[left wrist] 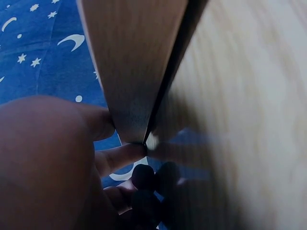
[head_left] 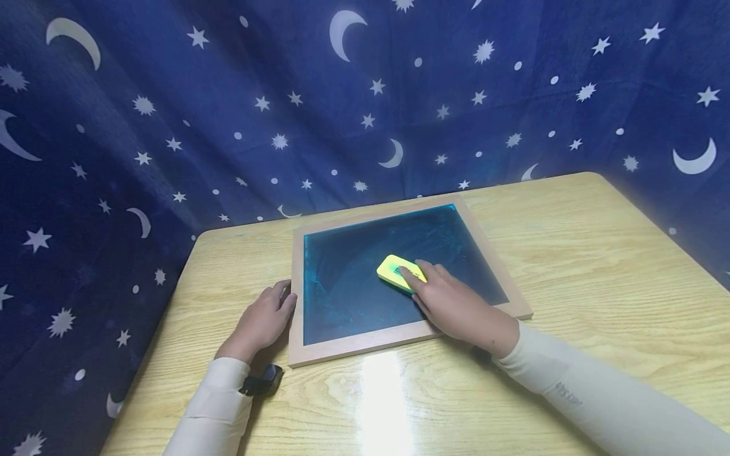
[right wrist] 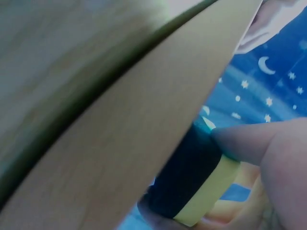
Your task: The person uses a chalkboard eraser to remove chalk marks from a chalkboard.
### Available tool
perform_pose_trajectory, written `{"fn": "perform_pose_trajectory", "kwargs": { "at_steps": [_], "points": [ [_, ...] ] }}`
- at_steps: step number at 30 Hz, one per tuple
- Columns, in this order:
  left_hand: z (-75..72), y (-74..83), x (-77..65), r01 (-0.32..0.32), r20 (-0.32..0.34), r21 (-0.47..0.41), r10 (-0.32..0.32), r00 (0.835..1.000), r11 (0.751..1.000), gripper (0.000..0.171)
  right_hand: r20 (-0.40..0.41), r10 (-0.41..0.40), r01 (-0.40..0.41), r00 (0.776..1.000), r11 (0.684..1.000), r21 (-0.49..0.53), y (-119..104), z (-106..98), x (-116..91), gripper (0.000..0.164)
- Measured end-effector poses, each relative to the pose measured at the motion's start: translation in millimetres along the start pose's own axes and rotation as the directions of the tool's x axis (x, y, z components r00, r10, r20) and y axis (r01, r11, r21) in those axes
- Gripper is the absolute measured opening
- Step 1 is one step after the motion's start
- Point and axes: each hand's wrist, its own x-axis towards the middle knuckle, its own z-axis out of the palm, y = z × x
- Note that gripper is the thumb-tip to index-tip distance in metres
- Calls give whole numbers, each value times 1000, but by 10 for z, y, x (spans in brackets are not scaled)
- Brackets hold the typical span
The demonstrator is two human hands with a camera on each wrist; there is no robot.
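Note:
A small chalkboard (head_left: 353, 272) with a pale wooden frame (head_left: 365, 349) lies at a slant on the table, faint chalky smears on its dark face. My right hand (head_left: 450, 301) grips a board eraser (head_left: 393, 268), yellow on top, against the board right of its middle. In the right wrist view the eraser's dark pad (right wrist: 184, 177) shows between thumb and fingers. At the frame's left side, my left hand (head_left: 263, 322) touches the outer edge. The left wrist view shows thumb and a fingertip against the frame's side (left wrist: 134, 62); the other fingers are partly hidden.
The wood-grain table (head_left: 599, 272) reaches past the board on both sides, with a bright glare near the front. A dark blue curtain (head_left: 319, 76) with moons and stars hangs behind and to the left. A black band (head_left: 262, 381) is on the left wrist.

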Motion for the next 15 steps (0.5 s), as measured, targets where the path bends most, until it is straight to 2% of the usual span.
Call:
{"fn": "perform_pose_trajectory", "kwargs": {
  "at_steps": [9,15],
  "points": [
    [1,9,-3,2,-1,-1,-2,1000,1000,57,-35,98,-99,995,995,-12,264,-66,-20,47],
    [-1,18,-5,6,-3,-2,-6,1000,1000,57,-55,118,-119,991,993,-16,447,-99,-70,48]
  ]
}}
